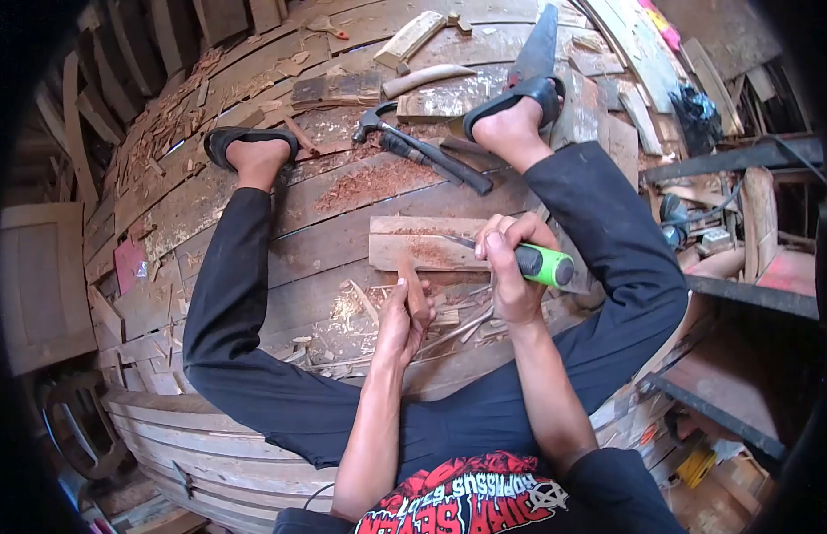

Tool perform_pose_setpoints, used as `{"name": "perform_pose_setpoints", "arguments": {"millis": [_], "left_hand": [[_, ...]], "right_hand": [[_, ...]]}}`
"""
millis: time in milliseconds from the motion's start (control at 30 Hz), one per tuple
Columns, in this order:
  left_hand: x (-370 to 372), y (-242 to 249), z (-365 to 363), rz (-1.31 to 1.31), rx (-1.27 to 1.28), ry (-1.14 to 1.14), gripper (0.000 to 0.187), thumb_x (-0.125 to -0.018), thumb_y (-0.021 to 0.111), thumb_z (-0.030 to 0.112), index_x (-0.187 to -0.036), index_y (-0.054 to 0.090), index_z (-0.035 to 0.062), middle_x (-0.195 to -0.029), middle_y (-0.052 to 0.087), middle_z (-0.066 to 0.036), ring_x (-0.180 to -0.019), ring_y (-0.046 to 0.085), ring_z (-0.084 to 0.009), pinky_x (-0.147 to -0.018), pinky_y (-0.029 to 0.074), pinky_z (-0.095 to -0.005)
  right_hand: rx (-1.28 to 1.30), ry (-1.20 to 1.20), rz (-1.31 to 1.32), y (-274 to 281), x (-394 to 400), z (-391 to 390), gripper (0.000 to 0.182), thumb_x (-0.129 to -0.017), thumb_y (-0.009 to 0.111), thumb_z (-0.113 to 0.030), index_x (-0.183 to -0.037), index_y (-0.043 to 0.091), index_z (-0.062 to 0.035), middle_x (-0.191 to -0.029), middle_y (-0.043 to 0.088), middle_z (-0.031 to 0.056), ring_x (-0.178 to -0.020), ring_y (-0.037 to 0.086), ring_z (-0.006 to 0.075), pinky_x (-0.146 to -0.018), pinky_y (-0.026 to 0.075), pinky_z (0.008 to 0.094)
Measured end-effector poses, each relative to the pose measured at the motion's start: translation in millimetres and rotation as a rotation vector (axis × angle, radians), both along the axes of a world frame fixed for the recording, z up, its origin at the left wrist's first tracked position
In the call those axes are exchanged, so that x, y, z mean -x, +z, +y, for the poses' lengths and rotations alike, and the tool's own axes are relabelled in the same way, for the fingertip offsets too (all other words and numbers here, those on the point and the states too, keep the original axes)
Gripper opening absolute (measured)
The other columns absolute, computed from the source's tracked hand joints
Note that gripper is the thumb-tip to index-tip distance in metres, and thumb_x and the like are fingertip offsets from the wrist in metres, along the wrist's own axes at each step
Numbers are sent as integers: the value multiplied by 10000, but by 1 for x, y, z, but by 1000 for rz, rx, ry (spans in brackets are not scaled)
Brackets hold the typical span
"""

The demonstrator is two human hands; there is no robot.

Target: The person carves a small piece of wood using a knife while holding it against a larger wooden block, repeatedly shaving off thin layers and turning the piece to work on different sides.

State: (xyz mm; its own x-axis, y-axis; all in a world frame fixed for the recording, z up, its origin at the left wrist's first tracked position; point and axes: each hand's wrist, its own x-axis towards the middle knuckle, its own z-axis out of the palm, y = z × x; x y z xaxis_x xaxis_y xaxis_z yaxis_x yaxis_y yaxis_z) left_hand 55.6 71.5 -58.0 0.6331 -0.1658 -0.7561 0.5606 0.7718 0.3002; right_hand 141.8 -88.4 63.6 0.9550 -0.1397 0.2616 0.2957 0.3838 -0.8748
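My left hand is closed around a small reddish-brown wood piece, which points up and away from me. To its right, my right hand grips a tool with a green and black handle. The tool's thin pointed blade reaches left over a flat wooden board lying on the floor. Reddish shavings are scattered on the board. The wood piece's far end overlaps the board's near edge in view; whether they touch is unclear.
Beyond the board lie a hammer, a heap of shavings, a curved wood piece and a handsaw. My sandalled feet stand on either side. Wood scraps lie nearer. A dark metal frame stands right.
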Motion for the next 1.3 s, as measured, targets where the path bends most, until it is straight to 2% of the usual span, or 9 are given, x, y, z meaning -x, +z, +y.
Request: {"name": "perform_pose_setpoints", "arguments": {"millis": [167, 300, 533, 600, 667, 833, 967, 1100, 1300], "left_hand": [[-7, 15, -10, 79, -132, 43, 382, -1088, 366, 412, -1050, 520, 65, -845, 549, -31, -588, 488, -106, -457, 390, -242], [-11, 7, -9, 118, -123, 70, 368, -1089, 343, 407, -1106, 497, 74, -840, 550, -13, -567, 469, -97, -441, 375, -242], [-11, 13, -10, 150, -56, 140, 395, -1093, 317, 407, -1161, 488, 57, -884, 547, -62, -584, 504, -133, -497, 444, -311], [-15, 15, -9, 144, -37, 156, 399, -1093, 317, 411, -1160, 488, 56, -891, 546, -62, -596, 508, -129, -514, 453, -312], [-17, 8, -7, 118, 22, 179, 398, -1092, 325, 414, -1131, 501, 59, -848, 544, -44, -582, 497, -116, -512, 450, -292], [-14, 1, -6, 132, 58, 168, 414, -1090, 325, 425, -1152, 503, 56, -864, 548, -50, -589, 503, -118, -531, 459, -294], [-29, 29, -15, 134, 0, 237, 431, -1088, 333, 432, -1159, 506, 44, -900, 553, -63, -606, 511, -130, -552, 470, -308], [-20, 8, -6, 175, 21, 174, 427, -1083, 339, 448, -1139, 503, 57, -891, 546, -55, -604, 514, -128, -530, 472, -307], [-20, 10, -10, 142, 23, 186, 405, -1084, 337, 428, -1144, 479, 53, -885, 539, -58, -577, 490, -130, -514, 465, -318]], "right_hand": [[44, 88, -69, 26, -16, 32, 267, -895, 649, -125, -772, 416, -78, -636, 441, 16, -570, 436, 111, -553, 381, 282], [145, 80, 51, -52, -2, 57, 254, -874, 606, -83, -744, 388, -86, -601, 401, -7, -538, 389, 91, -512, 351, 274], [31, 50, -74, -13, -9, 56, 247, -903, 544, -71, -738, 363, -107, -578, 357, -25, -479, 320, 70, -463, 278, 270], [-136, 89, 55, -32, -1, 59, 254, -868, 583, 20, -706, 404, -59, -603, 452, 2, -546, 394, 79, -515, 361, 267], [16, 161, 110, -69, 7, 60, 265, -870, 588, 14, -694, 405, -60, -590, 450, -2, -525, 385, 77, -496, 359, 267], [-140, 137, 40, -16, 2, 66, 278, -839, 615, 3, -642, 431, -68, -589, 514, 24, -508, 481, 105, -471, 363, 249], [315, 240, -29, -64, 12, 74, 260, -865, 574, -33, -727, 366, -107, -559, 401, -8, -500, 374, 85, -462, 309, 278], [-49, 166, 21, -36, 1, 68, 207, -882, 532, -27, -803, 366, -122, -602, 348, -24, -510, 306, 74, -497, 302, 285], [113, 149, 157, -42, -2, 70, 257, -866, 578, -32, -738, 366, -103, -594, 391, -5, -531, 372, 84, -516, 338, 272]]}}
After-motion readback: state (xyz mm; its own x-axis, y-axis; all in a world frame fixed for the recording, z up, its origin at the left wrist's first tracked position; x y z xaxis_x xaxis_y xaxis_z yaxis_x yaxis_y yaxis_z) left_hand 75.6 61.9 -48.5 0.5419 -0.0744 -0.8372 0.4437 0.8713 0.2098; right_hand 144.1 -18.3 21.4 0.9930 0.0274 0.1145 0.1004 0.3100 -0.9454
